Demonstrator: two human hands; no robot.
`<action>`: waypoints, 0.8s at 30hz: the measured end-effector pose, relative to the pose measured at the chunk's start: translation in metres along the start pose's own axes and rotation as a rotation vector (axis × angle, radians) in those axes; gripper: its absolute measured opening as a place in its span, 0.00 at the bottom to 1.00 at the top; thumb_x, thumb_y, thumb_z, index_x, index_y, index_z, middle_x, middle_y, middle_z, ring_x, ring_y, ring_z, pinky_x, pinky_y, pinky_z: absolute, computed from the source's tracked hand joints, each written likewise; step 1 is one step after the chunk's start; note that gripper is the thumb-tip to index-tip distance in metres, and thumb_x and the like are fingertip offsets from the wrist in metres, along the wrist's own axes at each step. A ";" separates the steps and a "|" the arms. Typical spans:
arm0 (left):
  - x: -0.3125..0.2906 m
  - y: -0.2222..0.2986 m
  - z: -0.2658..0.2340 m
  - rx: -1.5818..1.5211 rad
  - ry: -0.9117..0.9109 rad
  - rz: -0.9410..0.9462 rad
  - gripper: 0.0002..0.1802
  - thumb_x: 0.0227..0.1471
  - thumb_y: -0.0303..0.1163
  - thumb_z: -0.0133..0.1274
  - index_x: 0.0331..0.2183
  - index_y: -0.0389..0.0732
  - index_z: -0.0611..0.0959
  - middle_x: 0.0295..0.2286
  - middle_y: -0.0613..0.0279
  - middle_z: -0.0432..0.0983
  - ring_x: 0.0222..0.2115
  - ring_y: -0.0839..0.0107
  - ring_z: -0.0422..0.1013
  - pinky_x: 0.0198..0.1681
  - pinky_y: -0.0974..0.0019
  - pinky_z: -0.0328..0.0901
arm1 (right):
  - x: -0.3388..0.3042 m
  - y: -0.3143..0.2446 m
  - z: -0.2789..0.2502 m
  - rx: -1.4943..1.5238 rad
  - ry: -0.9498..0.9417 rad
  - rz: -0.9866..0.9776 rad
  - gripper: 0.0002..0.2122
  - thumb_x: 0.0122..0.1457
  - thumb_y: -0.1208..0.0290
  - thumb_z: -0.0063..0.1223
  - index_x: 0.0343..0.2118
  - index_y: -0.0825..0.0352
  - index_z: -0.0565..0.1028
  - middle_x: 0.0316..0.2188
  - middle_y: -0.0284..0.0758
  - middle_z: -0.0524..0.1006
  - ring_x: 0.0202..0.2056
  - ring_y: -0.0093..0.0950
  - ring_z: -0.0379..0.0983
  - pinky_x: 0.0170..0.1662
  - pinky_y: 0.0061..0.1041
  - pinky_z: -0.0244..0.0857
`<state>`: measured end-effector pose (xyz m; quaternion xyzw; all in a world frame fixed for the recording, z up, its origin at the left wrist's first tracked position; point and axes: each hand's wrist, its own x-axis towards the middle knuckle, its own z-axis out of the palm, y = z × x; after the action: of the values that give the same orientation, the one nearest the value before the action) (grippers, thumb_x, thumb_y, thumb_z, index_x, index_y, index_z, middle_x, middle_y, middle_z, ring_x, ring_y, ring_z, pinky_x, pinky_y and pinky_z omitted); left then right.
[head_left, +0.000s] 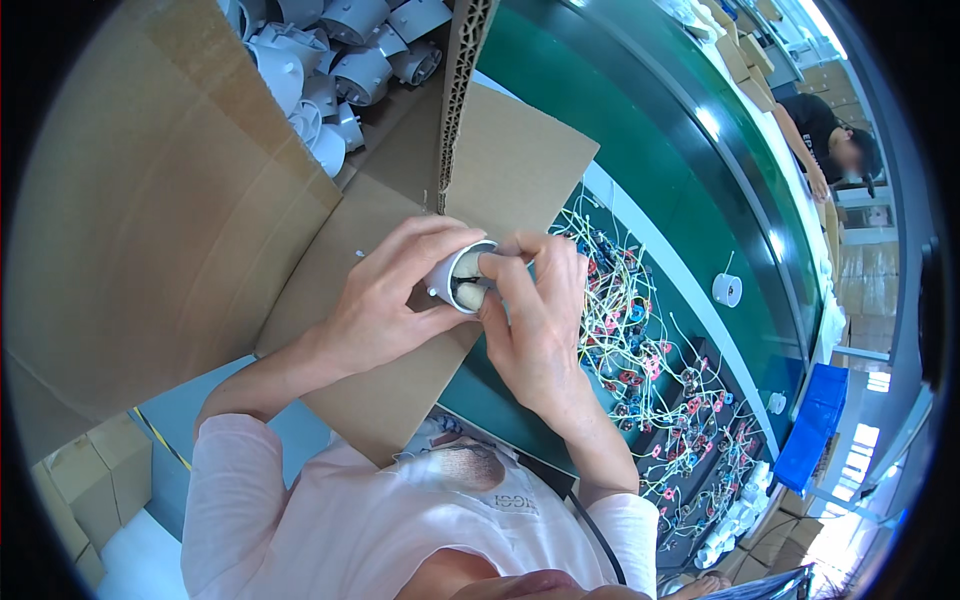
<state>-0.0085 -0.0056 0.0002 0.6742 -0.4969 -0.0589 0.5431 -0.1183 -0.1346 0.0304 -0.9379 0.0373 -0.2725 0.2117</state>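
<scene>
My left hand (pixel 385 285) is wrapped around a short white plastic cylinder (pixel 437 280), tilted so its open end faces my right hand (pixel 537 315). The right thumb and forefinger reach into that opening in a pinch, with pale beige coverings on what appear to be their tips. Something small and dark shows between them inside the cylinder; its kind is hidden. Just right of this hand lies a tangled heap of thin pale wires (pixel 610 310) with small red, blue and black parts.
A large cardboard box (pixel 170 190) stands at left, with many similar white cylinders (pixel 360 75) beyond its flap. A green conveyor belt (pixel 640 130) curves along the right, carrying a white cylinder (pixel 727 290). A blue bin (pixel 812 425) and another person (pixel 815 135) are beyond it.
</scene>
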 end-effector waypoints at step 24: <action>0.075 -0.021 -0.032 1.080 0.194 0.188 0.16 0.42 0.26 0.52 0.37 0.33 0.74 0.40 0.50 0.69 0.45 0.53 0.65 0.48 0.55 0.58 | 0.016 0.176 -0.065 0.210 0.226 0.490 0.06 0.54 0.77 0.51 0.33 0.72 0.74 0.26 0.28 0.74 0.29 0.15 0.67 0.35 0.17 0.61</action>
<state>0.0614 -0.0411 0.0307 0.8119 -0.4622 0.3154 0.1665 -0.1309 -0.3219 0.0146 -0.8375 0.2576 -0.3185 0.3616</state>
